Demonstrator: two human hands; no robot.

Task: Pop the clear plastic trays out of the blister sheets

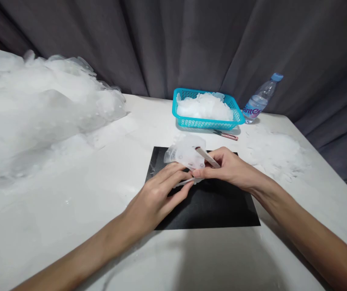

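Above a black mat [222,206], my two hands meet at a translucent plastic piece [188,153] with small round marks, which looks like several thin layers. My left hand [161,188] is closed on its near edge, thumb and fingers pinching. My right hand [226,165] is closed too, with a slim flat pale tool [208,157] lying between thumb and fingers, its dark end pointing up and left. The right thumb tip touches the plastic near the left fingertips. What the right fingers do behind the piece is hidden.
A big heap of translucent plastic pieces [49,109] covers the table's left. At the back, a turquoise basket [210,123] holds more, with pink-handled thread snips [226,135] before it and a water bottle [260,101] beside it. Thin scraps [279,155] lie right. A grey curtain [185,44] hangs behind.
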